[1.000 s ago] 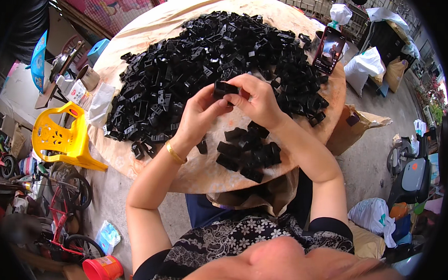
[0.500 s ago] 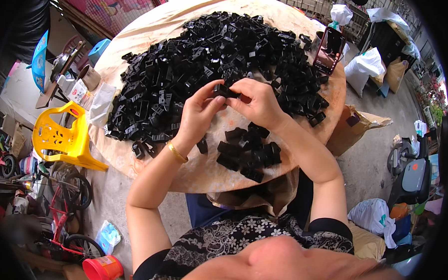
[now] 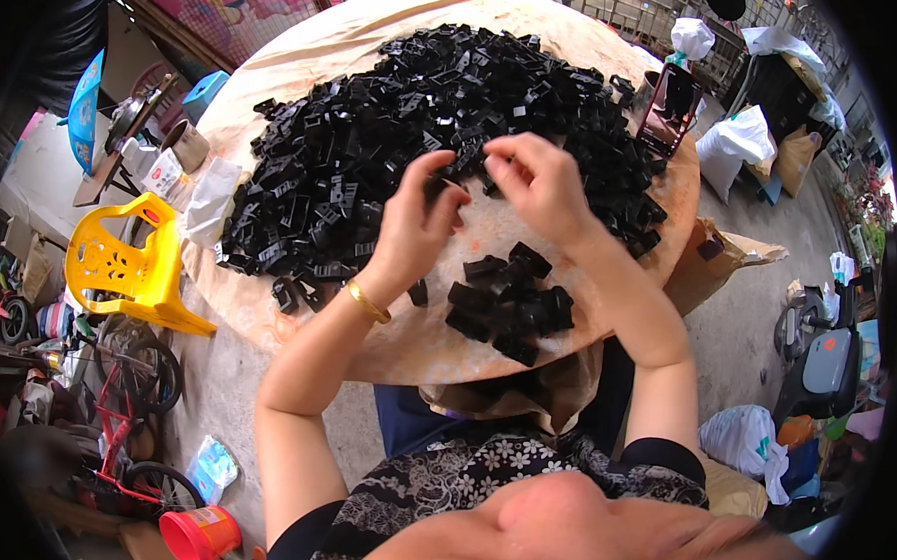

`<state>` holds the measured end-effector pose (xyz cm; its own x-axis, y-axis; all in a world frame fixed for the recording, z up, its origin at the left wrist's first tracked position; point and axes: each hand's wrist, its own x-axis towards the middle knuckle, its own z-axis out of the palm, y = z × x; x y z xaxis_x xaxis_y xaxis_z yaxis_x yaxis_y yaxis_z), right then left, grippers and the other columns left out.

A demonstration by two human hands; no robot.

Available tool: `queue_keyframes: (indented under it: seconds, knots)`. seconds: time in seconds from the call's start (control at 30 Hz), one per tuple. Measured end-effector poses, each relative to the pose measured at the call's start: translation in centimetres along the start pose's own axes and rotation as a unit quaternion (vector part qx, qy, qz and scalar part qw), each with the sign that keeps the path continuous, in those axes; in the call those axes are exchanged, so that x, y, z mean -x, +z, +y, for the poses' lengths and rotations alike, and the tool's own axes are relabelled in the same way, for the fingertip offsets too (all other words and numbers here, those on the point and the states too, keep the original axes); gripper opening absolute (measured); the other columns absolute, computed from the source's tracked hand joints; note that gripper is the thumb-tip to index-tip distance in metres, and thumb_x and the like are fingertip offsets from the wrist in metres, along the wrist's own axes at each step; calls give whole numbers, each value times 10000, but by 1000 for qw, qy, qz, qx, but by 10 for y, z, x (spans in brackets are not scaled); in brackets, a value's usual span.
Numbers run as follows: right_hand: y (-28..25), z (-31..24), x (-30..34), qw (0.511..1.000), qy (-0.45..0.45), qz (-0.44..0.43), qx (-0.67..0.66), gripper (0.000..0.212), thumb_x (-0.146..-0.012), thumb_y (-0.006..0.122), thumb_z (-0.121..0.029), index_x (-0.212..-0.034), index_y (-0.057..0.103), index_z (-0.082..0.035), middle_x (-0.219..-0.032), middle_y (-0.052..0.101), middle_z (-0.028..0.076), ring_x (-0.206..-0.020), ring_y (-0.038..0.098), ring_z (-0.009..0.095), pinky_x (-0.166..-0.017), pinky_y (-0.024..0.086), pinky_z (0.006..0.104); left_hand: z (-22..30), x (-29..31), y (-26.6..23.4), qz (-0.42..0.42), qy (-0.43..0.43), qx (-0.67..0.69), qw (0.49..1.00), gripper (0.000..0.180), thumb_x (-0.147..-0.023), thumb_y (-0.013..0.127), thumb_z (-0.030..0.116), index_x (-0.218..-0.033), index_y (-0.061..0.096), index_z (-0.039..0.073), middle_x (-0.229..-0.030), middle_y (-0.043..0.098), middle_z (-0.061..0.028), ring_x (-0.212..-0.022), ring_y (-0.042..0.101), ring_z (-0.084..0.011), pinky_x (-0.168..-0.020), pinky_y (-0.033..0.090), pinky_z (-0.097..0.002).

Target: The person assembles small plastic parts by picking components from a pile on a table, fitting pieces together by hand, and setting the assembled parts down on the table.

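A big heap of small black plastic parts covers much of the round table, which has a pale cloth over it. My left hand, with a gold bangle on its wrist, is at the heap's near edge. Its thumb and fingers curve around a black plastic part, which they partly hide. Just to its right, my right hand has its fingers bent together in a pinch beside the heap; whatever is between the tips is too small to tell. A smaller group of black parts lies nearer to me, below both hands.
A phone stands upright at the table's right side. Beyond the left edge is a yellow plastic chair. A cardboard box sits against the right edge, and a brown bag hangs open between the near edge and my lap.
My hands, which met on one black part, have come apart. The right hand has moved up and right from it; the left stays near the heap with its fingers around the part.
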<state>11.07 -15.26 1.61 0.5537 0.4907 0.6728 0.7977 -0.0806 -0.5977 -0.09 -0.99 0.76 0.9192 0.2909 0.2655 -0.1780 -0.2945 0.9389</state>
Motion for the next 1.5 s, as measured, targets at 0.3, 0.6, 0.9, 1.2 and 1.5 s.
queue_keyframes:
  seconds: [0.3, 0.6, 0.9, 1.2, 1.5]
  knots:
    - [0, 115, -88, 903, 52, -112, 410, 198, -817, 552, -160, -983, 633, -87, -984, 648, 80, -1036, 546, 264, -860, 433, 449, 3, 24, 24, -224, 309, -331, 863, 508, -754, 682, 214, -1198, 499, 49, -870, 558, -103, -809, 528, -283, -712, 466, -358]
    - [23, 110, -113, 834, 87, -193, 509, 198, -798, 513, -125, -870, 689, -72, -1035, 639, 83, -1115, 482, 232, -942, 327, 504, 4, 22, 19, -252, 329, -304, 858, 579, -815, 571, 478, -1198, 516, 46, -969, 570, -117, -841, 525, -287, -767, 453, -382]
    - [16, 90, -90, 868, 38, -197, 455, 208, -829, 605, -225, -984, 585, -88, -950, 647, 80, -950, 593, 266, -943, 319, 528, -3, -9, -6, 64, 234, -263, 934, 264, -794, 647, 56, -1053, 604, 25, -899, 640, -99, -760, 603, -210, -682, 493, -302]
    - [3, 50, -34, 989, 107, -74, -64, 273, -792, 686, -145, -1025, 610, -25, -900, 666, 86, -750, 622, 141, -668, 499, 262, -23, -13, -23, -70, 212, -422, 879, 312, -681, 614, 32, -993, 626, 41, -1038, 610, -84, -1032, 504, -289, -917, 406, -375]
    - [10, 12, -6, 965, 87, -151, -194, 304, -818, 609, -6, -1121, 580, -18, -1003, 633, 44, -831, 589, 78, -735, 493, 222, -40, -9, -12, -57, 196, -543, 814, 222, -702, 564, 57, -912, 632, 32, -1061, 582, -108, -1120, 462, -300, -987, 336, -427]
